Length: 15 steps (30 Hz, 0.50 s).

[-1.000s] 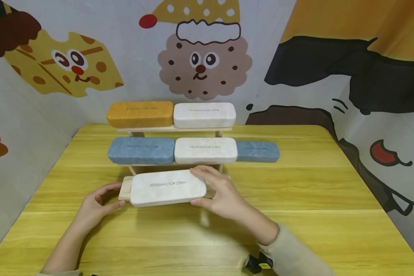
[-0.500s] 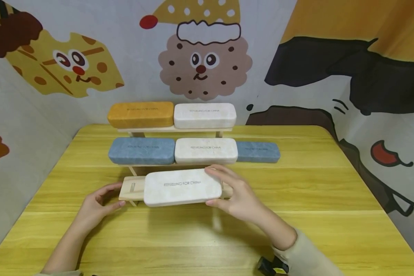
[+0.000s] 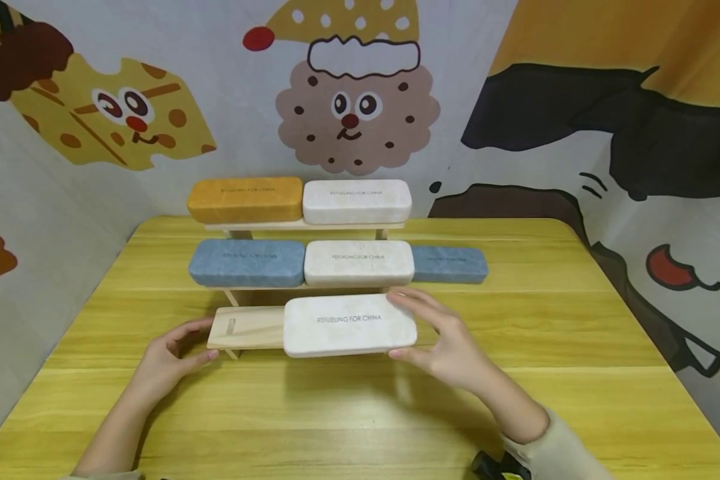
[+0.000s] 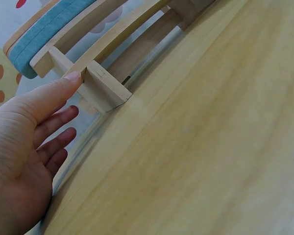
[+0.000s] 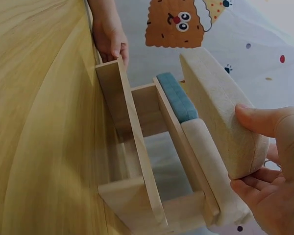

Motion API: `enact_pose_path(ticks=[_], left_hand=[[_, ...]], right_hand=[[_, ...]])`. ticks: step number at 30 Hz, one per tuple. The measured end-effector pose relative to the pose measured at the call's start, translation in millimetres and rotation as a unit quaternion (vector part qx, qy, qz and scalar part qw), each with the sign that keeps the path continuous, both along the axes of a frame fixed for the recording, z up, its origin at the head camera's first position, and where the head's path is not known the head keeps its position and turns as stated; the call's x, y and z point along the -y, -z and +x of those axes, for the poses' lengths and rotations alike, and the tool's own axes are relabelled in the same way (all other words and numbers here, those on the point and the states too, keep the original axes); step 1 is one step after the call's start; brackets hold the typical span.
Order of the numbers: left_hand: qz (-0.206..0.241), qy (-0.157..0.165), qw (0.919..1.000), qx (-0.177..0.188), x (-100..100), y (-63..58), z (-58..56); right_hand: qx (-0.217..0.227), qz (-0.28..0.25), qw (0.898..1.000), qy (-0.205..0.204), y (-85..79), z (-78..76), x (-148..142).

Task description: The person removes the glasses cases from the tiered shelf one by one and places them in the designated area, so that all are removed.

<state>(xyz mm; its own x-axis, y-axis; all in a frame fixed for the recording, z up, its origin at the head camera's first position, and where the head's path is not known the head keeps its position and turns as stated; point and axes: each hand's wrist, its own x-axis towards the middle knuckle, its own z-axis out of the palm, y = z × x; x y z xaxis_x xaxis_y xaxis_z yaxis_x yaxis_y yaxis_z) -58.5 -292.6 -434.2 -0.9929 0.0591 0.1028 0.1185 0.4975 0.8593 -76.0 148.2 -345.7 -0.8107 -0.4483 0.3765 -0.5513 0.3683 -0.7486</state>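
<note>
While the right hand (image 3: 447, 343) pinches the right end of a white case (image 3: 349, 325) between thumb and fingers, that case is held up over the lowest shelf of the wooden stand (image 3: 258, 327), clear of its surface, with "REFUELING FOR CHINA" printed on top. The left hand (image 3: 177, 353) grips the left end of the stand's lowest shelf, its thumb at the front corner. On the stand's middle shelf, a blue case (image 3: 246, 263) sits to the left beside a cream case (image 3: 360, 262); on its top shelf, an orange case (image 3: 246, 201) sits left of a pale case (image 3: 357, 202). Past the stand's right end lies a second blue case (image 3: 450, 265). Beneath the stand spreads a yellow wood-grained table (image 3: 546, 400); behind it rises a pale backdrop (image 3: 228, 67) printed with cartoon figures. To the stand's front right, next to a beige sleeve (image 3: 555, 443), shows a black item (image 3: 488, 467), too cut off to identify.
</note>
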Motion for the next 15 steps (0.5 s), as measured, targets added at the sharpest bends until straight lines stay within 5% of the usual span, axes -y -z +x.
enact_pose_path(ticks=[15], left_hand=[[-0.003, -0.003, 1.0, 0.003, 0, 0.1, -0.2]], right_hand=[[0.004, -0.029, 1.0, -0.008, -2.4, 2.8, -34]])
